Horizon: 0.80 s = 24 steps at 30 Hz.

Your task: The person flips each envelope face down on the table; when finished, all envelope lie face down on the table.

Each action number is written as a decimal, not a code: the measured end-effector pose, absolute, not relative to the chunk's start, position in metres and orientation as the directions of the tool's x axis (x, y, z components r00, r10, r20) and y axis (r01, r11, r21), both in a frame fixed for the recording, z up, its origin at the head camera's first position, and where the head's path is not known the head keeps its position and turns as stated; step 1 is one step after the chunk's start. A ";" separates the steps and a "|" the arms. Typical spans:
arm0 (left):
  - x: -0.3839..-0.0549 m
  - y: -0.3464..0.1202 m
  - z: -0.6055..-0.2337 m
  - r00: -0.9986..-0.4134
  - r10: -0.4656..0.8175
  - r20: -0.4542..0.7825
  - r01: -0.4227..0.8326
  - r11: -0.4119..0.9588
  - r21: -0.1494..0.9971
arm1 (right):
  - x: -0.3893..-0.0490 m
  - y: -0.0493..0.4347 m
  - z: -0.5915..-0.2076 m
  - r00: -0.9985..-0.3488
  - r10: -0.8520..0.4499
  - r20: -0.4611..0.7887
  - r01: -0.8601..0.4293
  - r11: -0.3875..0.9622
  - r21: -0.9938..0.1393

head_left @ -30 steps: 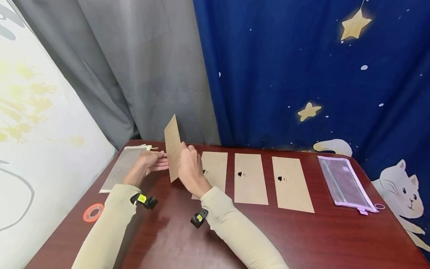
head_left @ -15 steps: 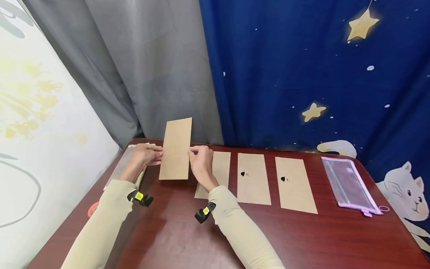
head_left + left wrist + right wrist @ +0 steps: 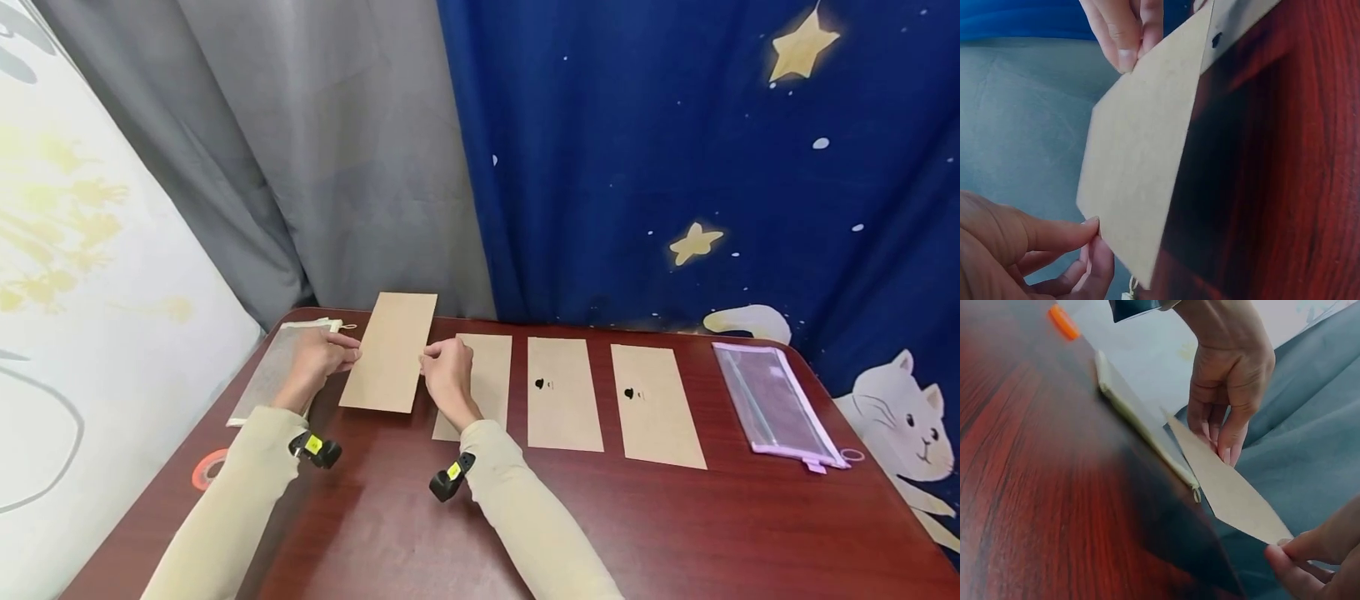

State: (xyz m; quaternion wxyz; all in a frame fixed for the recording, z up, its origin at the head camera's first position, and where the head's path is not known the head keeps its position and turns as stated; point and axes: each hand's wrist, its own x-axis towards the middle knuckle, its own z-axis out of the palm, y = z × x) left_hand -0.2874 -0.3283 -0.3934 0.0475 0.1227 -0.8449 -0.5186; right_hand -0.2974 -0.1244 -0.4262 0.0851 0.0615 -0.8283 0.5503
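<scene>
A plain brown kraft paper envelope (image 3: 390, 350) is held tilted above the table, its unprinted side toward the head camera. My left hand (image 3: 318, 358) pinches its left edge between thumb and fingers, as the left wrist view shows at the thumb (image 3: 1063, 235). The right hand (image 3: 448, 375) pinches the opposite edge, seen up close in the right wrist view. Just right of it lies another envelope (image 3: 491, 375), partly covered by the right hand. Two more envelopes, one in the middle (image 3: 564, 408) and one farther right (image 3: 658, 417), lie flat with small black hat prints.
A mesh zip pouch with cream trim (image 3: 262, 375) lies at the table's left, behind the left arm. Near the left edge is an orange ring-shaped roll (image 3: 206, 471). A purple-trimmed mesh pouch (image 3: 776, 408) lies at the right end. Curtains (image 3: 360, 167) hang behind the table.
The envelope has turned from edge-on to face the head camera, then tipped down and lowered toward the table. My left hand has gone from straight fingers beside it to pinching its left edge.
</scene>
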 end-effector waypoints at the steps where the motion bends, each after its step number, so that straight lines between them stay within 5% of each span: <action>1: -0.287 -0.329 -0.395 -0.963 -0.266 -0.041 -0.161 0.446 0.880 | -0.297 -0.125 -0.427 -0.981 -0.014 0.192 -0.182 0.389 -0.903; 24: -0.288 -0.330 -0.433 -0.950 -0.312 0.036 -0.206 0.706 0.677 | -0.302 -0.133 -0.446 -0.990 -0.114 0.083 -0.134 0.580 -0.804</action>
